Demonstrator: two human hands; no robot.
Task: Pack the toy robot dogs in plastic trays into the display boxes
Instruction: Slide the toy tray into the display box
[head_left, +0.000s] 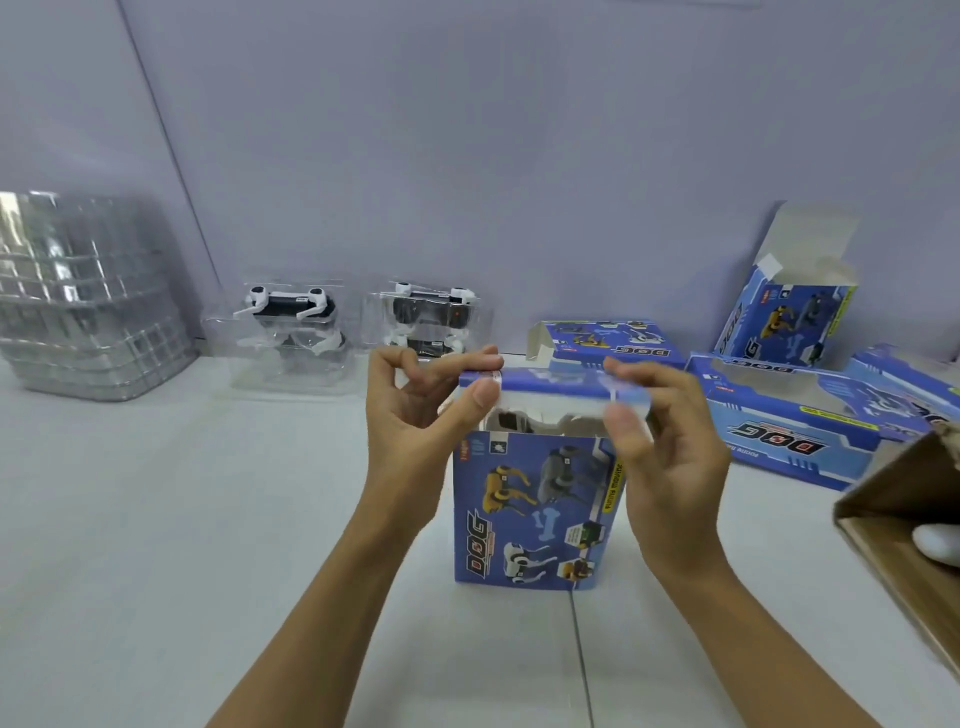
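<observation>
At the middle of the white table (156, 519), a blue display box (535, 509) is standing upright on its short end, its long axis running vertically and its open top facing up toward both hands. The left hand (415, 415) is pinching the left end of the top flap (550, 389) between thumb and forefinger, while the right hand (660, 431) is gripping the flap's right end the same way, so each hand is holding one corner and neither is nearer than the other. The flap is lying almost level across the opening, with a dark gap showing beneath it; whether a tray is already inside cannot be told. Judging by this, the closing fold needs to travel downward and toward the person. Farther back, two toy robot dogs in clear plastic trays (296, 332) (431, 317) are waiting against the wall, with more boxes (810, 431) lying to the right.
</observation>
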